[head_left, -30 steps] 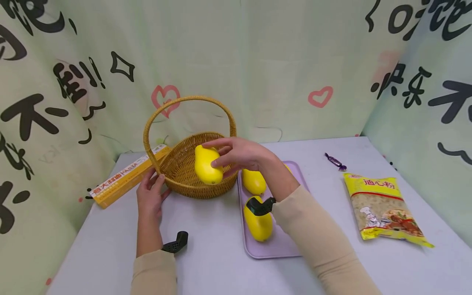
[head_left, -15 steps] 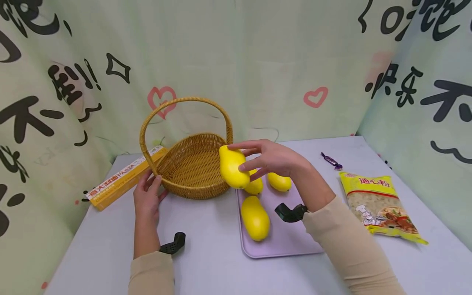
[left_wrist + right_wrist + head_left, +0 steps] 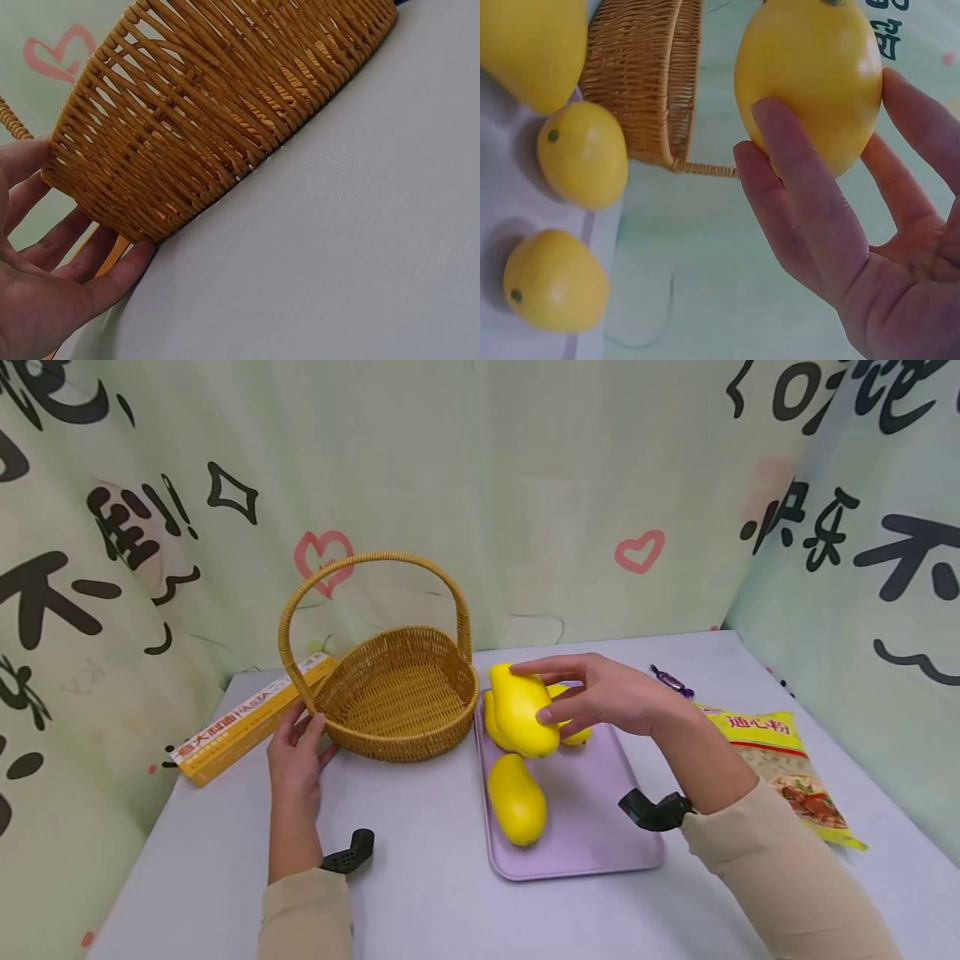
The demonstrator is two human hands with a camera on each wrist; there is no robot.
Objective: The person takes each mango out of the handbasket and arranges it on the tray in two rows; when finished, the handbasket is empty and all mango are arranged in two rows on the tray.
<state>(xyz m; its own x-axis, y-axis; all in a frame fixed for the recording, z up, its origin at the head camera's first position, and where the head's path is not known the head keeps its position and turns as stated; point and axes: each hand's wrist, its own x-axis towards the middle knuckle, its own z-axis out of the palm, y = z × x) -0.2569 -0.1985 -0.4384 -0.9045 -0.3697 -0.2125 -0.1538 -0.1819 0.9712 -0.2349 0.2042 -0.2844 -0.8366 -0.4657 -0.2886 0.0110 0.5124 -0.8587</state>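
In the head view, my right hand [image 3: 600, 697] grips a yellow mango [image 3: 528, 714] between thumb and fingers, above the far end of a lilac tray [image 3: 592, 852]. The right wrist view shows this mango [image 3: 810, 82] up close, apart from the others. On the tray lie a front mango [image 3: 517, 802], one partly hidden behind the held one, and a far mango [image 3: 577, 735] partly covered by my fingers. My left hand [image 3: 297, 760] holds the left side of a wicker basket [image 3: 393, 747]. Its fingertips press on the woven wall [image 3: 195, 112] in the left wrist view.
An orange pasta box [image 3: 247, 727] lies left of the basket. To the right are a purple wrapped candy [image 3: 672, 682] and a yellow macaroni bag [image 3: 795, 768], partly behind my right forearm. A curtain with lettering [image 3: 555, 510] hangs behind the table.
My right hand has carried the mango rightward, from over the basket to over the tray. My left hand keeps its place on the basket. The head view has shifted slightly.
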